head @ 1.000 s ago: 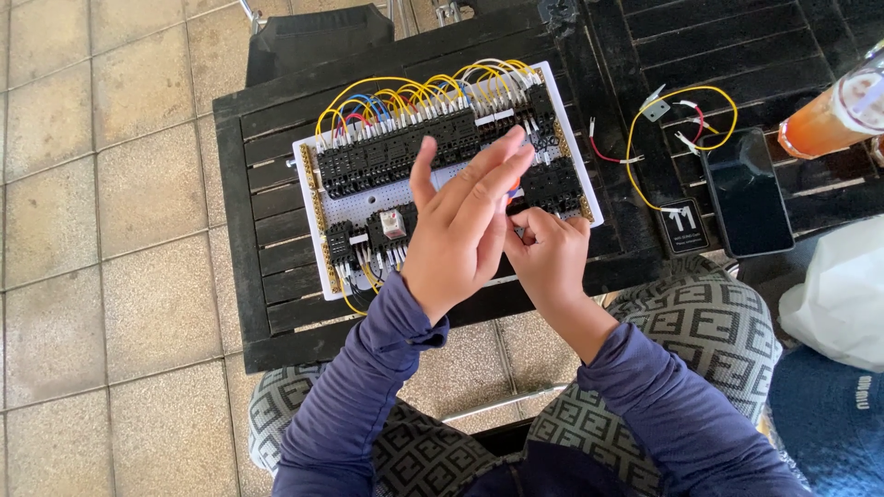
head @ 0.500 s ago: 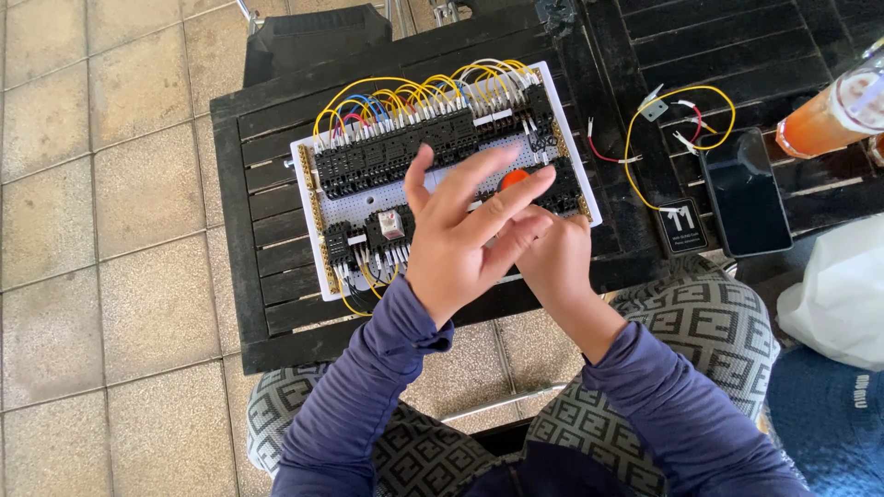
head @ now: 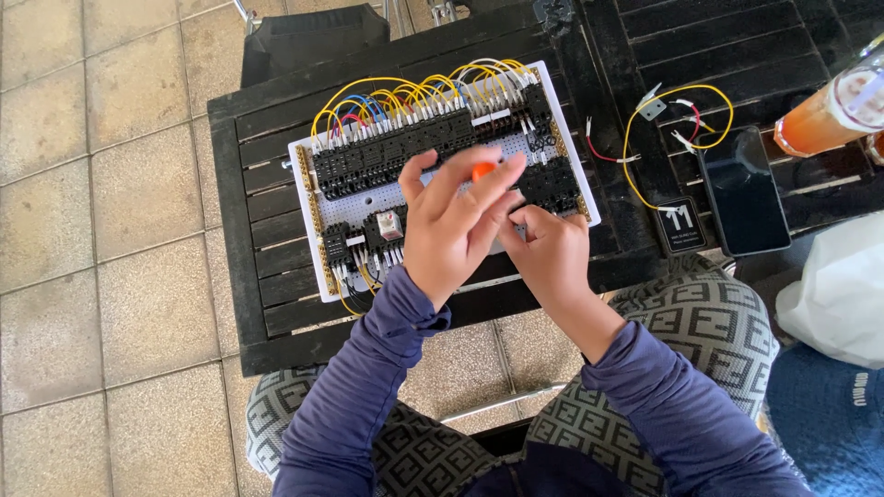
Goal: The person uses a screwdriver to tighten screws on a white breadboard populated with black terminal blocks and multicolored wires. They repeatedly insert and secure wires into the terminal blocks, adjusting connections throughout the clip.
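Note:
A white perforated wiring board lies on a black slatted table, carrying rows of black terminal blocks and many yellow, red and blue wires. My left hand hovers over the board's middle, its fingertips pinched around the orange handle of a small tool, likely a screwdriver. My right hand is curled just to its right at the board's near edge, touching the tool's lower part or a component there; my left hand hides the contact.
Loose yellow and red wires lie right of the board, beside a black phone and a small black tag. A glass of orange drink stands at far right. A white bag sits lower right. Tiled floor is to the left.
My left hand's fingers have gone from spread flat over the board to pinched around the orange handle, which now shows between them. The right hand stays in place.

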